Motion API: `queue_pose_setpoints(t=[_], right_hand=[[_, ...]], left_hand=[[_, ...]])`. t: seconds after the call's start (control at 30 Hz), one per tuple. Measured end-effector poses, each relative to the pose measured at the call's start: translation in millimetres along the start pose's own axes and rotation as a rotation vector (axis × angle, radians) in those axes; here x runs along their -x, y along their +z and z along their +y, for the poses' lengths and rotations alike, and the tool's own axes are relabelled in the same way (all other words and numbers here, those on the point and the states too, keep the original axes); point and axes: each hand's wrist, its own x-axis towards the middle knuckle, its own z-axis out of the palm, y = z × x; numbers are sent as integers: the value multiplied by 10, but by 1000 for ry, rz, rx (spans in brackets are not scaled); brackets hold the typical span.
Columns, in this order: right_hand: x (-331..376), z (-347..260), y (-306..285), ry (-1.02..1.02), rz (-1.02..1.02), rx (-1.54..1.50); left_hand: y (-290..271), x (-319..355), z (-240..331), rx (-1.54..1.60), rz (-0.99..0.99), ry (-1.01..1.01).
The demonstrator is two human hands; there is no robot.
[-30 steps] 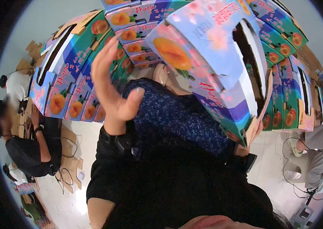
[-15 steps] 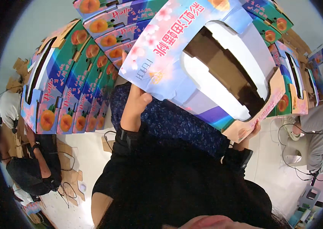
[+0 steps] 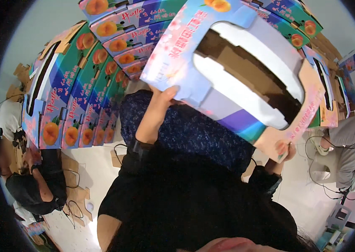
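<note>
I hold a cardboard fruit box (image 3: pixel 224 110) tilted in front of me, above my dark patterned clothing. It is printed in blue, pink, purple and green with peaches and blossom. A large cut-out in its top, edged by white flaps, shows a bare brown inside. My left hand (image 3: pixel 160 103) grips the near left corner, its thumb on the edge and the other fingers hidden beneath. At the near right corner, my right hand (image 3: pixel 287 153) closes on the peach-coloured end panel; most of its fingers are behind the card.
Stacks of similar boxes stand at the left (image 3: pixel 66 98), ahead (image 3: pixel 137 33) and at the right (image 3: pixel 328 90). A person in black (image 3: pixel 34 187) is at the left. Another in grey trousers (image 3: pixel 347 145) sits on a pale stool (image 3: pixel 327 166). Cables (image 3: pixel 74 210) and flat cardboard (image 3: pixel 78 195) lie on the floor.
The box has shifted a little to the right, and its near right corner has come lower. Both hands have moved right with it, keeping their grip.
</note>
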Motion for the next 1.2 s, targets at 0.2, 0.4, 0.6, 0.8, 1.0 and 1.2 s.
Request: queue_pose_setpoints(t=[0.2,0.4,0.6,0.8,1.0,1.2], right_hand=[[-500,-586,-167,-426,586,230],[-945,-1844,-397,-85,286,-549],[-1523,-2566,56,71,675,-291],[-2133,-2426,-219,267,528,-193],[-2600,-1987,-506,332,299,-378],[-2644,-1961,-149,582,572,-223]], left_hand=[[423,-216,220,-59,-296,236],[414,-267,263,-277,-457,228],[29,-66,22,-387,-526,65],[-270,17,-155,-402,-553,-16],[-337,142,-201,-367,-502,-143],[-425,226,-249,-388,-470,-199]])
